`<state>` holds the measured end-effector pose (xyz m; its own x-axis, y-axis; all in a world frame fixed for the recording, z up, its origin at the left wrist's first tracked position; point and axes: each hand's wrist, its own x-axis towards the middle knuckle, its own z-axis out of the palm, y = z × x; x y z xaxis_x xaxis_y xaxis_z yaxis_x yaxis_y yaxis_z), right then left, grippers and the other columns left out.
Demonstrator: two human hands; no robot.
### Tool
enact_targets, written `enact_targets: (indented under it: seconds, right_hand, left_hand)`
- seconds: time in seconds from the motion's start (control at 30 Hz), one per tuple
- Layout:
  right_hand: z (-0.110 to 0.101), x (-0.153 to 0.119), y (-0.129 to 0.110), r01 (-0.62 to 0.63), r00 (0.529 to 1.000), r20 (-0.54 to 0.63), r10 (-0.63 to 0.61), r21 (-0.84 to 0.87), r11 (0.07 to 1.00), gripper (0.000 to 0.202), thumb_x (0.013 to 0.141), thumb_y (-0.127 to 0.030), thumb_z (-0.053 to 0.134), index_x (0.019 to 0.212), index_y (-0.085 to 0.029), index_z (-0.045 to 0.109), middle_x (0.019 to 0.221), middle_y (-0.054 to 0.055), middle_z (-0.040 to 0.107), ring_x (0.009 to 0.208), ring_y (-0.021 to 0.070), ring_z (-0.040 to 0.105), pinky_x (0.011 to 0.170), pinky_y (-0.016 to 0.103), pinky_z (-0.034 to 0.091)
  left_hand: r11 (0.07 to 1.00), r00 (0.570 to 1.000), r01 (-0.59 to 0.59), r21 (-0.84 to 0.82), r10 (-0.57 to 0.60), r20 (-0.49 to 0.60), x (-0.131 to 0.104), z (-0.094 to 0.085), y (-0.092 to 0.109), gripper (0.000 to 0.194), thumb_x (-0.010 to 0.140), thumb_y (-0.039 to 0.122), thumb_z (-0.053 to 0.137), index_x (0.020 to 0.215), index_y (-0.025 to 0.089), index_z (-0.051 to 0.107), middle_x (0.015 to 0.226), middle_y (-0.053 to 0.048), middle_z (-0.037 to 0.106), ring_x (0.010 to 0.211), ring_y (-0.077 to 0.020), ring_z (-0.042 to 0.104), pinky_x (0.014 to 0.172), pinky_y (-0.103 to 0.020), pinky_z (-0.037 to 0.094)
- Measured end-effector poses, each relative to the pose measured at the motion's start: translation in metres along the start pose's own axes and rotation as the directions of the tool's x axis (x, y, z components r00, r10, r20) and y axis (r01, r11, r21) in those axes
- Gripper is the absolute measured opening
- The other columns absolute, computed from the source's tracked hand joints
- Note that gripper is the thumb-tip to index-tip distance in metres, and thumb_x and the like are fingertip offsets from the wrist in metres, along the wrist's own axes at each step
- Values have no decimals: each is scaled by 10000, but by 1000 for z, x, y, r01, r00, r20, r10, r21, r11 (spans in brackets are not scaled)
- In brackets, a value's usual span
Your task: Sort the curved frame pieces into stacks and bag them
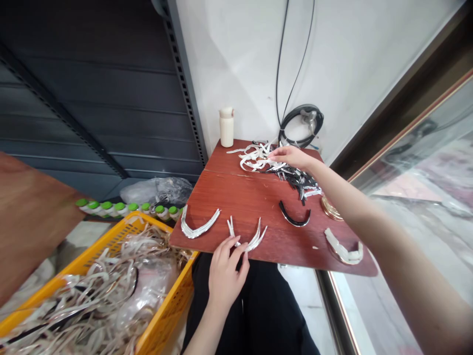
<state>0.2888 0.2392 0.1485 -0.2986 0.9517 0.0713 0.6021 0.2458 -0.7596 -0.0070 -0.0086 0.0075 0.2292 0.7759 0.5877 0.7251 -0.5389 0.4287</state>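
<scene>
Near the front edge of the reddish-brown table, my left hand [228,268] pinches a small bundle of curved white strips [255,240] at its bend, with the strip ends fanning up on both sides. Across the table, my right hand [291,157] reaches into a tangled pile of white strips [251,160], its fingertips closed on a strip there. Dark and silvery strips [297,180] lie heaped beneath and beside that hand. To the left of my left hand rests a curved bundle of white strips [199,230]. A black curved bundle [293,217] lies right of centre.
A white curved bundle [343,251] and a gold-coloured coil [331,208] lie at the table's right. A cream bottle [226,128] stands at the back left, near a coiled black cable [283,133]. A yellow crate [173,296] full of strips stands left, below green-capped bottles [120,208].
</scene>
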Motion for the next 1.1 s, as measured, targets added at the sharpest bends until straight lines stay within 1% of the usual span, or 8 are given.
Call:
enact_targets:
  seconds: [0.1,0.23,0.5,0.6,0.7,0.83,0.93,1.1]
  right_hand:
    - [1,-25,-14,-31,999,22,25,357,934,377,674,-428,831,925,-164,735,867,31,739,777,145,630,784,288,479]
    - [19,-54,-29,-76,996,86,31,580,811,375,675,-327,856,1003,-202,724,803,-21,710,687,91,602,685,224,482]
    - [35,-109,-40,-220,975,153,159,746,629,228,720,-279,846,871,-186,703,823,-8,700,750,84,659,774,190,551]
    - [27,-152,-47,-196,975,80,206,744,639,218,736,-295,841,848,-194,684,809,-9,690,754,97,666,783,211,561]
    - [20,-204,-48,-113,960,-102,261,712,693,228,733,-296,846,865,-209,682,819,-2,685,742,112,660,742,223,564]
    - [26,-276,-33,-17,869,-337,363,713,701,249,765,-321,812,977,-276,689,831,-9,662,687,117,639,630,221,551]
    - [37,-322,-13,92,749,-496,439,734,673,362,761,-385,796,1095,-357,660,865,-20,651,723,134,651,654,247,572]
    - [45,-372,4,85,578,-573,582,751,655,325,753,-357,799,1048,-322,669,766,-46,633,570,79,582,559,191,530]
  left_hand:
    - [1000,1000,-5,-3,5,-6,-1,1,-1,251,885,167,594,1116,237,661,1211,-86,638,1156,-253,590,977,-432,514]
    - [1000,1000,6,-9,-6,-4,-2,1,0,246,888,172,594,1115,241,659,1217,-84,633,1162,-251,585,989,-428,507]
    - [1000,1000,7,-18,-7,-1,-1,2,1,236,884,178,603,1108,223,662,1220,-93,630,1163,-250,579,1001,-427,491]
    - [1000,1000,0,-24,-1,-3,-1,2,0,241,882,174,609,1114,214,660,1221,-95,628,1166,-249,573,1010,-423,481]
    - [1000,1000,-6,-20,7,5,-1,3,-2,242,880,178,615,1115,215,659,1224,-94,626,1167,-250,573,1014,-418,473]
    - [1000,1000,-24,-20,24,-13,-1,4,-4,248,878,182,622,1121,217,657,1211,-94,633,1161,-255,580,1019,-419,465]
    - [999,999,-41,-14,41,-35,-2,5,-5,263,873,182,631,1132,212,654,1211,-99,635,1162,-261,585,1017,-421,463]
    - [998,998,-58,3,58,-38,-1,8,-6,263,865,188,642,1128,200,659,1214,-109,635,1166,-265,589,1017,-418,458]
